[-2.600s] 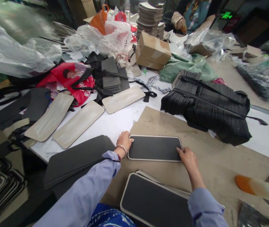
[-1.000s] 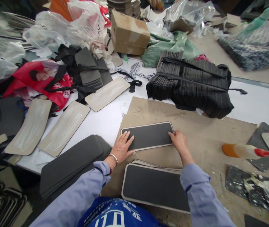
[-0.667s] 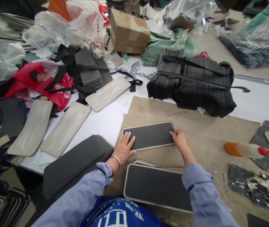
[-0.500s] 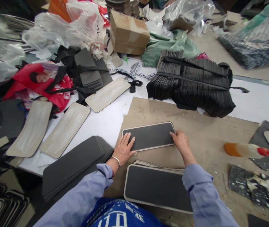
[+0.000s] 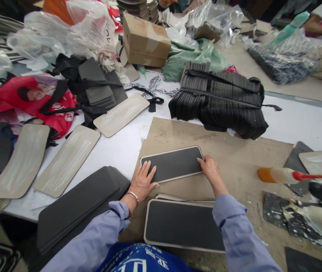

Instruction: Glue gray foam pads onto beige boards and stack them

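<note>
A dark rounded panel with a pale rim [image 5: 174,163] lies on the brown board between my hands. My left hand [image 5: 142,180] rests on its left end, fingers spread and flat. At the panel's right end, my right hand [image 5: 209,168] pinches the edge between thumb and fingers. Closer to me is a stack of similar pale-rimmed dark panels [image 5: 183,224]. Plain dark panels [image 5: 77,206] are piled to the left of my left hand.
Pale, streaked panels [image 5: 67,160] lie at the left. Beyond the board sits a strapped black bundle [image 5: 220,100], with a cardboard box [image 5: 146,39] behind it. At the right are a glue bottle with a red nozzle [image 5: 279,175] and a spattered dark sheet [image 5: 275,211].
The view has shifted slightly to the right, bringing another person's hand into sight at the upper right. Both hands keep their places on the panel.
</note>
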A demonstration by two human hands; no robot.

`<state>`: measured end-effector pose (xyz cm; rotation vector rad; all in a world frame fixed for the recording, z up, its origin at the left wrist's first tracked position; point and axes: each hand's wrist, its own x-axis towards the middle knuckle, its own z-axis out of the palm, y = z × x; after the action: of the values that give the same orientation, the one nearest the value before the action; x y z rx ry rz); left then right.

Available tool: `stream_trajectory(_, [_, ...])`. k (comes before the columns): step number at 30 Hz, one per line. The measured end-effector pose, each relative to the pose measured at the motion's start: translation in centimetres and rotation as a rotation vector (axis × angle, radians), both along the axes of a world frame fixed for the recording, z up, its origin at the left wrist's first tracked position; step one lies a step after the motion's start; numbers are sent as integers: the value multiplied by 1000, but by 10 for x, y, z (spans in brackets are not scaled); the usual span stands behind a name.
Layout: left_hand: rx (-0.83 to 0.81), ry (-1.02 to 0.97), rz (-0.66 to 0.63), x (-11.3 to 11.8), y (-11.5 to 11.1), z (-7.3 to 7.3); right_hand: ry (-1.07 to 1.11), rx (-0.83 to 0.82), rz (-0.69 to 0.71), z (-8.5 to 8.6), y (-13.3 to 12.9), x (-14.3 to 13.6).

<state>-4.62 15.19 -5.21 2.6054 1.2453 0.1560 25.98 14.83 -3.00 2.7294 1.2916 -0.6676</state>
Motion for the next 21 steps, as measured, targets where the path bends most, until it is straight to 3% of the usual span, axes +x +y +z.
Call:
stream_trajectory(16, [26,-40,-8,-2,-3,-4,19,12,14,-6,-1,5])
stream_trajectory(21, [101,18,-22,-1,-10,-2,24,31,15,-4,-2,3])
